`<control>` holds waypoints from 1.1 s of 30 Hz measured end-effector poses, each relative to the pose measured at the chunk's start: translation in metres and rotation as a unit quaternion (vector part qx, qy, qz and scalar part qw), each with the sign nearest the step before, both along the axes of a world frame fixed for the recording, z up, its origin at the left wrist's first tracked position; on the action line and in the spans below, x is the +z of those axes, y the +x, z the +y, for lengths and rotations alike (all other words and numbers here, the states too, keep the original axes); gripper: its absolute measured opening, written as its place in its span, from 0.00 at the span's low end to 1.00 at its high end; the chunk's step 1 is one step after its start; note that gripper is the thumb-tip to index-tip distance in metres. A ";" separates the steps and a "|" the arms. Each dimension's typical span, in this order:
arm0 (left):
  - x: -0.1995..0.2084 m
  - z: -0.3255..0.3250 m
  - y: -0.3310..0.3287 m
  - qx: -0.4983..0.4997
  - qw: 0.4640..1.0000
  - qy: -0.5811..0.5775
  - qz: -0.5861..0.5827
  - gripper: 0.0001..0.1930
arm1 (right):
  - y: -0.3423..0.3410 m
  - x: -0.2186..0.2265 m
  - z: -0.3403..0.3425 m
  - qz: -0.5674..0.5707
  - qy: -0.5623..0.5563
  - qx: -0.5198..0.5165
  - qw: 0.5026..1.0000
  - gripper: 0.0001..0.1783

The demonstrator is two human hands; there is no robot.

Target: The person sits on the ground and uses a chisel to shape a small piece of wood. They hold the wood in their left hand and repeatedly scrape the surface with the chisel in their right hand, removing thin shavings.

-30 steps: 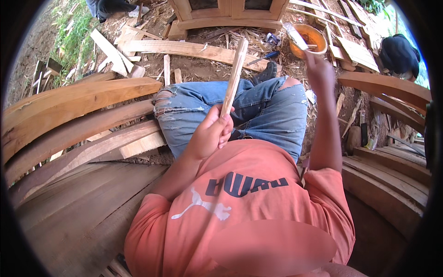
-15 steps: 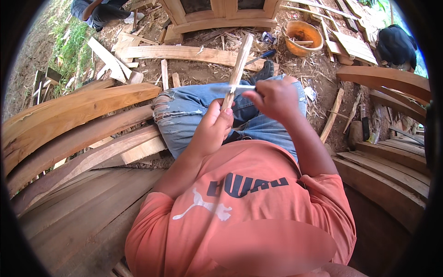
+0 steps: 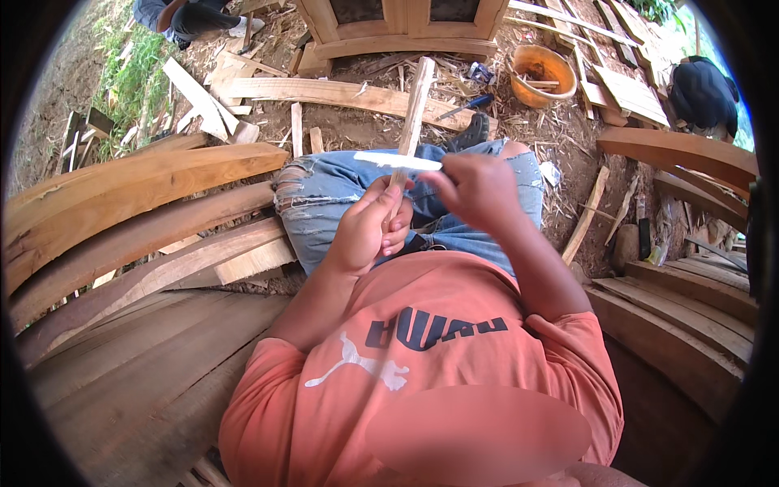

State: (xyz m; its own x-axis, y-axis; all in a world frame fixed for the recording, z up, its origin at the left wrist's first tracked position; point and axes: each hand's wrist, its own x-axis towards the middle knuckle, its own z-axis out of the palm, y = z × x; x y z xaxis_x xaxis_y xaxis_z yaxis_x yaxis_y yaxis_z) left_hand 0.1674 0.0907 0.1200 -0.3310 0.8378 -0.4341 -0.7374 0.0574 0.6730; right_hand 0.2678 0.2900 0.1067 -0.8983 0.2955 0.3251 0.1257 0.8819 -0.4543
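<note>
Pale, rough-cut wooden stick [image 3: 416, 105] is in front of the person, over the lap, tilted with its top end away and slightly right. Left hand [image 3: 365, 231] is curled tight around its lower end. Right hand [image 3: 484, 191] is clenched on a knife [image 3: 398, 161], handle hidden in the fist, bright blade pointing left across the stick just above the left fingers.

Change: a second ago the right hand was up at far right by the bucket, blade off the wood; half a second ago it was already across the stick, and it remains there. Judgement: blade is back at the wood for a cutting stroke, stick held as the steady part. Can't tell how deep the edge bites.

Below: torn blue jeans [image 3: 316, 203], legs folded. Surface beyond is brown dirt ground [image 3: 560, 146] littered with shavings. Long plank [image 3: 341, 91] lies crosswise past the knees; blue-handled tool [image 3: 479, 101] near its right end; orange bucket [image 3: 531, 96] farther right, scraps inside. Wooden cabinet [image 3: 406, 45] at far centre. Curved timbers left [image 3: 146, 183] and right [image 3: 682, 154]. Grass [image 3: 126, 81] far left. One person [image 3: 203, 20] far left, another in dark clothing [image 3: 703, 93] far right.
</note>
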 end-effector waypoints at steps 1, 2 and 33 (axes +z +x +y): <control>0.001 0.002 -0.001 -0.007 1.000 0.005 -0.004 0.16 | 0.000 0.001 -0.005 -0.013 -0.004 -0.004 1.000 0.29; 0.002 0.003 -0.002 -0.013 1.000 0.010 -0.010 0.16 | 0.001 0.001 -0.008 -0.028 -0.009 -0.007 1.000 0.29; 0.002 -0.014 0.017 -0.029 0.950 -0.061 0.306 0.14 | -0.012 0.017 0.138 -0.118 0.014 -0.356 0.927 0.35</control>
State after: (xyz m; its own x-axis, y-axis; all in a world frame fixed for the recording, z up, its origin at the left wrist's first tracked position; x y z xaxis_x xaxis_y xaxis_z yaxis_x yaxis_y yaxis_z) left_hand 0.1848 0.0769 0.1217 -0.5077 0.8179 -0.2707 -0.2037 0.1913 0.9602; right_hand 0.2562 0.4278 0.1239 -0.5265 0.8348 0.1611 0.7729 0.5489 -0.3184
